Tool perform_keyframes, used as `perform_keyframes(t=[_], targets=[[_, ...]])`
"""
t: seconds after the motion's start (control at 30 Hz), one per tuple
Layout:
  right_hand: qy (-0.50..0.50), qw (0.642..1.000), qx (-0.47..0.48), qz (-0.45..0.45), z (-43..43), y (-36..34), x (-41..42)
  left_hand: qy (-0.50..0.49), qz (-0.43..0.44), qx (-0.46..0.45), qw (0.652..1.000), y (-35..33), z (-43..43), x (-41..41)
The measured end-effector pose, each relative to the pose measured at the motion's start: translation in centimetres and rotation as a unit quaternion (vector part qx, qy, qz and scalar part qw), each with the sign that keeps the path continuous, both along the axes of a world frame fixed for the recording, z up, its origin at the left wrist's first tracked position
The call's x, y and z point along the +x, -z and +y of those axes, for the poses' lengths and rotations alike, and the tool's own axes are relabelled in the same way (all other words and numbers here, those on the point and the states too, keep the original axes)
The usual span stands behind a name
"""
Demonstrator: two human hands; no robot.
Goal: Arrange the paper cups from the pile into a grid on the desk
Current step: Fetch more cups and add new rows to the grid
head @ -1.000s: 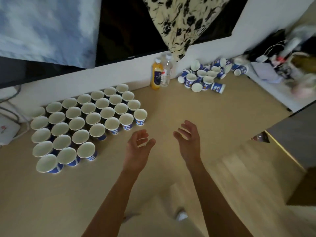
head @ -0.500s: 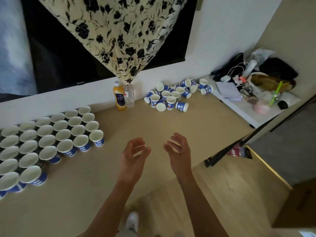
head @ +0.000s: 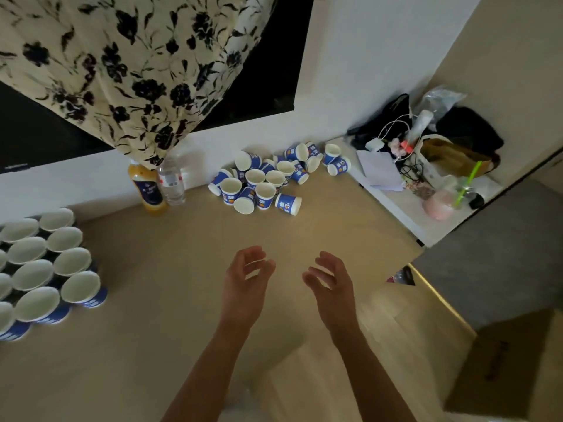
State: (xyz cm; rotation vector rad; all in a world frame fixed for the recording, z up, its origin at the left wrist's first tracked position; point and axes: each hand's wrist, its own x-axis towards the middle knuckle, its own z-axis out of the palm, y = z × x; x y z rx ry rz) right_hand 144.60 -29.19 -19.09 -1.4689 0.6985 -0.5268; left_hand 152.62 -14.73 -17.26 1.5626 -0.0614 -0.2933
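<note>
My left hand (head: 246, 281) and my right hand (head: 332, 284) are at the centre of the frame, above the counter (head: 170, 300). Both hands hold nothing. The fingers of each are loosely curled, and the palms face each other with a clear gap between them. Neither hand touches a cup.

The pile of paper cups (head: 268, 178) lies in the upper centre of the frame, at the far edge of the counter against the white wall. The cups are blue with white interiors. Some stand upright and others lie on their sides, touching or overlapping. One tipped cup (head: 288, 204) lies on its side at the near right edge of the pile. The pile is well apart from both hands.

The grid of cups (head: 45, 269) occupies the left edge of the frame. These cups stand upright, mouths up, in close rows, rims touching or just beside one another. The frame edge cuts off the grid on the left.

Between the grid and the pile, against the wall, stand an orange juice bottle (head: 147, 190) and a clear water bottle (head: 171, 184), just beside each other.

A floral cloth (head: 122, 71) hangs over a dark screen (head: 268, 71) in the upper left. A white shelf (head: 405, 220) at the right carries bags, cables, papers and a pink drink with a green straw (head: 441, 205).
</note>
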Motion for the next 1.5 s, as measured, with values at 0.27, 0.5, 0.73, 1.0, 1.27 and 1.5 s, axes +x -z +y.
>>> perform_keyframes(t=[0.27,0.5,0.73,1.0,1.27,1.5], targets=[[-0.040,0.999,0.006,0.032,-5.1,2.9,7.1,-0.039,0.022,0.021,0.999,0.0,-4.4,4.0],[-0.094,0.994,-0.022,0.059,-11.3,5.0,15.0,-0.111,0.029,0.053,0.992,-0.2,-8.6,6.9],[-0.165,0.966,-0.146,0.138,-16.7,7.5,22.1,-0.187,0.038,0.067,0.979,-0.6,-12.8,8.6],[-0.222,0.901,-0.286,0.238,-20.1,13.5,26.3,-0.230,0.028,0.082,0.969,0.0,-14.6,8.2],[-0.242,0.874,-0.311,0.284,-20.3,15.7,27.7,-0.242,0.034,0.117,0.963,0.9,-14.7,6.5],[-0.248,0.879,-0.298,0.278,-21.0,16.6,28.0,-0.250,0.043,0.138,0.957,1.3,-14.7,6.4]])
